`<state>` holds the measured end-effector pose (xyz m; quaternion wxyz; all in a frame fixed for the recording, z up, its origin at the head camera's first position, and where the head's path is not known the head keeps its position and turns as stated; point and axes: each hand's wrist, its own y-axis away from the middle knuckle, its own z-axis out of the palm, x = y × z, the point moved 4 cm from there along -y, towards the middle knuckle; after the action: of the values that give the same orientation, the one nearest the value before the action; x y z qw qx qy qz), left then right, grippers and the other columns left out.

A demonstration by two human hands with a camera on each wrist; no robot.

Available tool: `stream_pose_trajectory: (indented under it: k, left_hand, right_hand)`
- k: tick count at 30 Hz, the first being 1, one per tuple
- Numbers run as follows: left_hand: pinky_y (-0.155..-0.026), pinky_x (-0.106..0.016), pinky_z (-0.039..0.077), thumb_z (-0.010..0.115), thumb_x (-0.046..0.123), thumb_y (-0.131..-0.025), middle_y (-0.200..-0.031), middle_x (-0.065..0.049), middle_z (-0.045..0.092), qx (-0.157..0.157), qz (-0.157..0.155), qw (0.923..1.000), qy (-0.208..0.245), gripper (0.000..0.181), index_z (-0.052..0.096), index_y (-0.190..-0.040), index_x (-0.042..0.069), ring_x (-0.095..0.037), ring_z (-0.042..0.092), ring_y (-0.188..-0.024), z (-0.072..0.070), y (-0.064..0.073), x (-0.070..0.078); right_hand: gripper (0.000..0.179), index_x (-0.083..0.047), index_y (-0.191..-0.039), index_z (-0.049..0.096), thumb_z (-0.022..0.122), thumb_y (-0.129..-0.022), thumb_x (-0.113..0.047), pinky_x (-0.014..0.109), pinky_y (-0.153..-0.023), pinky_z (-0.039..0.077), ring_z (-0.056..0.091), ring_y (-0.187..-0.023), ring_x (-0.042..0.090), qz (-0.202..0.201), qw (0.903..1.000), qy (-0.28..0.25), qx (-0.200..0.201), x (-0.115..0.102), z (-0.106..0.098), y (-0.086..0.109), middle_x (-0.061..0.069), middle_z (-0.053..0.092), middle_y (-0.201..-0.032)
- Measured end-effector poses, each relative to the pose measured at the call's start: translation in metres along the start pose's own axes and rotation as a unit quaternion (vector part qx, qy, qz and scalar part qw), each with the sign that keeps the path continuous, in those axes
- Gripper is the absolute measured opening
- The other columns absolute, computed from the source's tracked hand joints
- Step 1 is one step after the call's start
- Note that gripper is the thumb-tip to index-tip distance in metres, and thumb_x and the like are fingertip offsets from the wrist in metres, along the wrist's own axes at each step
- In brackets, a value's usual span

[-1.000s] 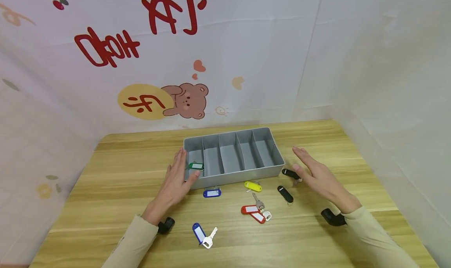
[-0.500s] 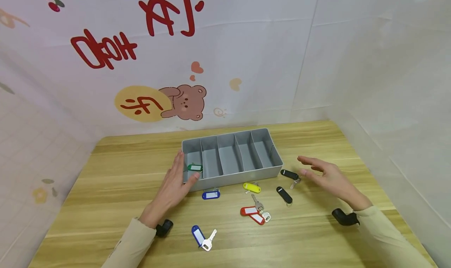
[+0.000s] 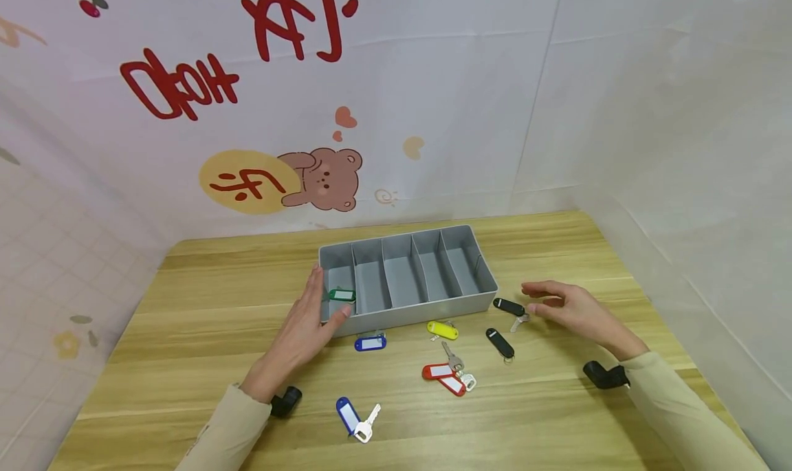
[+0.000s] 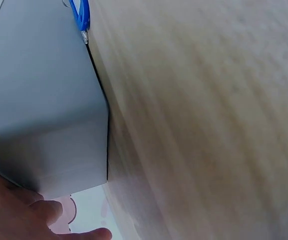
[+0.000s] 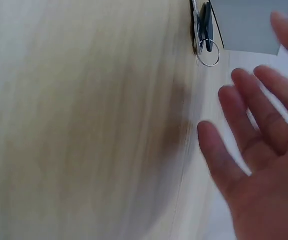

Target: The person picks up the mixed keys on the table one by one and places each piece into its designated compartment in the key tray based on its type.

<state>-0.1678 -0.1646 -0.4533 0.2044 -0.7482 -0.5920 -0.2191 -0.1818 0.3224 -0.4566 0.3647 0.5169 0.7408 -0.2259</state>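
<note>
Gray rectangular five-compartment tray stands on the wood-grain tabletop. The left hand, fingers extended, rests against its left end; the right hand, fingers spread, slightly bent, hovers beside a black oblong key tag.

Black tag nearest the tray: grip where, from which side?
Probably pinch the black tag across its long edges, mid-length, the right hand coming from above and the right: it lies flat and narrow, one end beside the tray, key at the other.
</note>
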Motion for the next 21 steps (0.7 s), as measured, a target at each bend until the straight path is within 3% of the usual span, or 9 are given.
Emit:
stream_pose_trajectory:
  k: [6, 13, 21]
  left_hand:
    - [-0.118, -0.066, 0.023, 0.052, 0.06, -0.102, -0.173, -0.02, 0.002, 0.0, -0.001, 1.0, -0.003, 0.1, 0.003, -0.165, -0.001, -0.041, 0.013, -0.157, 0.0003, -0.0002, -0.0004]
    - [-0.121, -0.06, 0.021, 0.053, 0.06, -0.102, -0.173, -0.02, 0.0, -0.003, 0.002, 1.0, 0.002, 0.101, 0.001, -0.165, 0.001, -0.04, 0.012, -0.157, -0.0006, -0.0001, 0.0012]
    - [-0.121, -0.06, 0.021, 0.054, 0.059, -0.102, -0.173, -0.02, -0.001, 0.004, 0.007, 1.0, -0.002, 0.101, 0.002, -0.165, 0.0, -0.04, 0.01, -0.157, -0.0002, 0.0003, 0.0008]
  right_hand:
    - [0.046, 0.003, -0.135, 0.065, 0.073, -0.099, -0.025, 0.022, -0.088, 0.056, 0.07, -0.114, 0.03, 0.008, 0.9987, 0.049, 0.003, 0.0072, 0.0039, -0.0061, 0.018, 0.071, -0.128]
    - [0.037, 0.003, -0.124, 0.071, 0.077, -0.095, -0.019, 0.022, -0.081, 0.057, 0.072, -0.099, 0.014, 0.005, 0.999, 0.044, -0.002, 0.0087, 0.0059, -0.0083, 0.014, 0.074, -0.117]
    - [0.021, -0.003, -0.111, 0.077, 0.079, -0.092, -0.013, 0.023, -0.076, 0.056, 0.067, -0.087, 0.005, -0.01, 0.9973, 0.073, -0.005, 0.0053, 0.0085, -0.0109, 0.0, 0.075, -0.1]
